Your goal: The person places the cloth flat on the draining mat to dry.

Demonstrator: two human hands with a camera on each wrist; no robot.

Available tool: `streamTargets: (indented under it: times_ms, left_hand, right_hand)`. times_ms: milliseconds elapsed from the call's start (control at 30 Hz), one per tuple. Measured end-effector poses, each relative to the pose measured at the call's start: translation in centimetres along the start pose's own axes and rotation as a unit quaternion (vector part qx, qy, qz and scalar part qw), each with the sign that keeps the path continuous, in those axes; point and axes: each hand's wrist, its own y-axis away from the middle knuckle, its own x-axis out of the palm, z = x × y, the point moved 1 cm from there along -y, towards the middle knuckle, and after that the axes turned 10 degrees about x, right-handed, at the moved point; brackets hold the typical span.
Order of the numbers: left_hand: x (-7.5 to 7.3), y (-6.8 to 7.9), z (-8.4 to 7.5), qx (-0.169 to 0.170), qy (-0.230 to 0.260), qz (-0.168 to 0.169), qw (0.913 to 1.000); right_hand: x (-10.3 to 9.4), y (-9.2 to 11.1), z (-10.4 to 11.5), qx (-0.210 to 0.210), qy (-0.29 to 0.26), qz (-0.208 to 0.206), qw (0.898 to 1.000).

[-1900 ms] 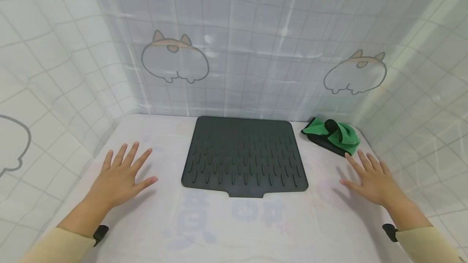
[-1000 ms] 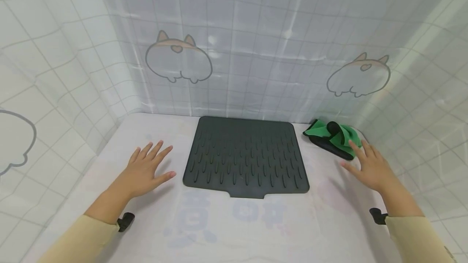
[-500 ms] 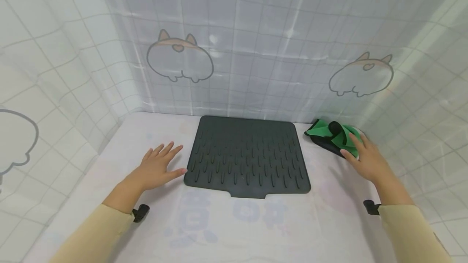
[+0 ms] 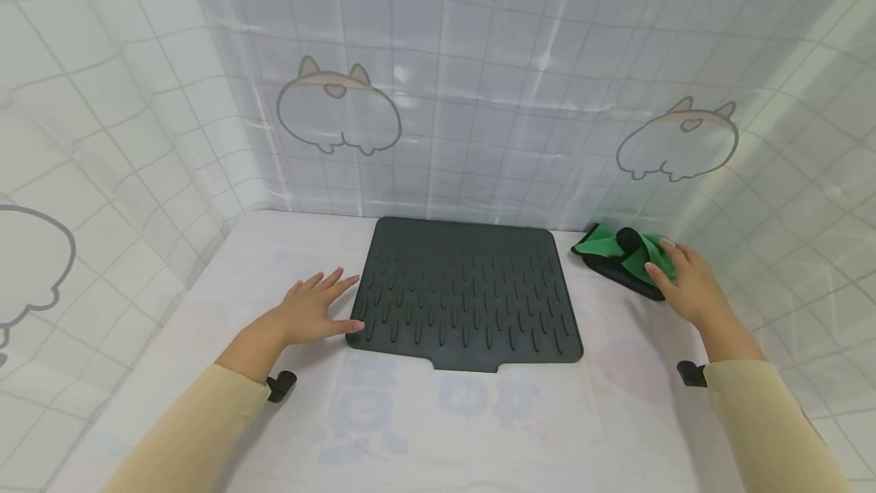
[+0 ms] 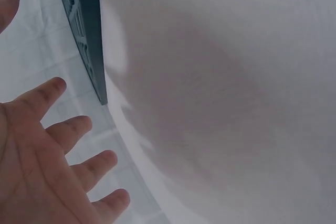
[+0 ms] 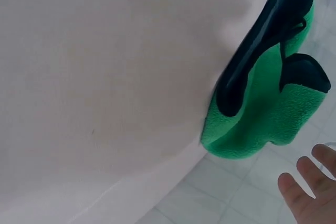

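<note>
A dark grey ridged mat (image 4: 465, 287) with a short tab at its front lies flat on the white cloth. My left hand (image 4: 311, 314) is at the mat's left edge, fingers spread, the thumb tip over its near left corner; in the left wrist view that hand (image 5: 37, 156) is apart from the mat (image 5: 86, 35). At the back right sits a crumpled green cloth with black trim (image 4: 646, 256). My right hand (image 4: 687, 284) is at the cloth's right side, holding nothing; in the right wrist view its fingers (image 6: 310, 179) show a gap from the green cloth (image 6: 257, 114).
White grid-patterned sheets rise as walls behind (image 4: 465, 97) and on both sides. The white tabletop cloth (image 4: 465, 440) has faint printed characters in front of the mat. A small black device (image 4: 280, 385) sits at each wrist.
My left hand has moved right, from the far left to the mat's edge. My right hand has moved forward to the green cloth. The mat and cloth have stayed in place.
</note>
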Motion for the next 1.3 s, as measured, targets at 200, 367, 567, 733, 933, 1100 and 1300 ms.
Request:
streamTargets:
  times_ms: [200,367,567,733,933,1100,1300]
  left_hand:
    - [0.2,-0.7,0.0,-0.005,0.003,0.030,0.9995]
    - [0.3,-1.0,0.1,-0.011,0.009,0.044,0.9989]
    - [0.4,-1.1,0.1,-0.021,0.014,0.062,0.9977]
    - [0.4,-1.1,0.1,-0.024,0.018,0.076,0.9967]
    - [0.2,-0.8,0.2,-0.021,0.023,0.086,0.9958]
    - [0.3,-0.8,0.4,-0.026,0.028,0.089,0.9953]
    - [0.5,-1.0,0.4,-0.022,0.032,0.088,0.9954]
  right_hand:
    - [0.1,-0.5,-0.3,-0.002,-0.021,-0.022,1.000]
    - [0.2,-0.8,-0.3,0.008,-0.036,-0.031,0.999]
    - [0.4,-1.0,-0.8,0.029,-0.054,-0.020,0.998]
    - [0.8,-1.2,-1.5,0.042,-0.061,-0.012,0.997]
    - [1.4,-1.4,-2.5,0.053,-0.075,0.000,0.996]
    - [1.8,-1.4,-2.8,0.084,-0.091,0.016,0.992]
    - [1.6,-1.3,-2.8,0.096,-0.088,0.009,0.991]
